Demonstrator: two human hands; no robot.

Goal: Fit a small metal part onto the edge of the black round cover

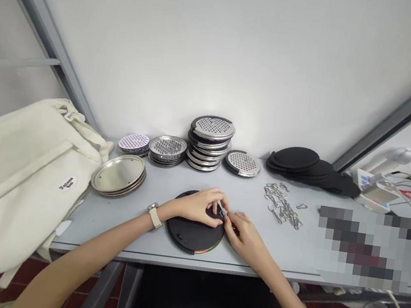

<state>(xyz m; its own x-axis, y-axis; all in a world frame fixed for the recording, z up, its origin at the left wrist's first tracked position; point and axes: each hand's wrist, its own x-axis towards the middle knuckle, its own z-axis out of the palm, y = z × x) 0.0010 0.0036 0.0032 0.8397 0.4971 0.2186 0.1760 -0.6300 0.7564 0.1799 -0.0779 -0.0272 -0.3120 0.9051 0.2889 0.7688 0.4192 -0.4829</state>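
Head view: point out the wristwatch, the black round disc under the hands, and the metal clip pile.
Wristwatch [154,215], head view, on its pale strap.
Black round disc [188,236], head view, on its bare face below the hands.
Metal clip pile [282,205], head view, on its middle.

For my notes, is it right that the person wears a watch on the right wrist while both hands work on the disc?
No: the head view shows the watch on the wrist of the left hand, not the right hand; both work on the black disc.

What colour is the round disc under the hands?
The round disc is black, with a thin coloured strip along its near edge; it shows best in the head view.
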